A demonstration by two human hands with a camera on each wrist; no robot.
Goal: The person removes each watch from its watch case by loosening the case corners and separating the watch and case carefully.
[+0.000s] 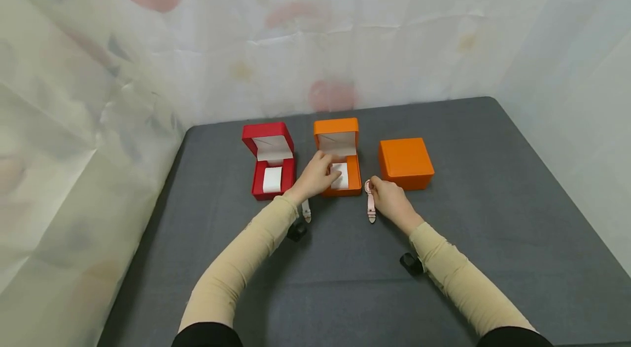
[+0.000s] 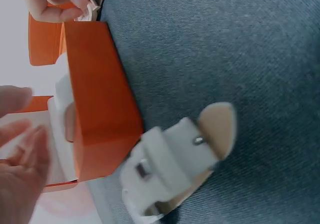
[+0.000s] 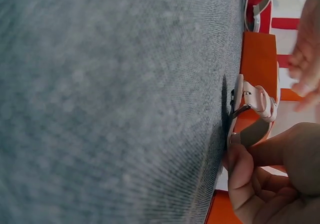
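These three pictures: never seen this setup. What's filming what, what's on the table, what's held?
No machine here: a person wears three cameras. The head view looks down at both hands; the other two sit on the wrists. On the grey table stand an open red box, an open orange box and a closed orange box. The left hand reaches into the open orange box, touching its white cushion. A white watch lies by that box. The right hand pinches a pink watch lying on the table.
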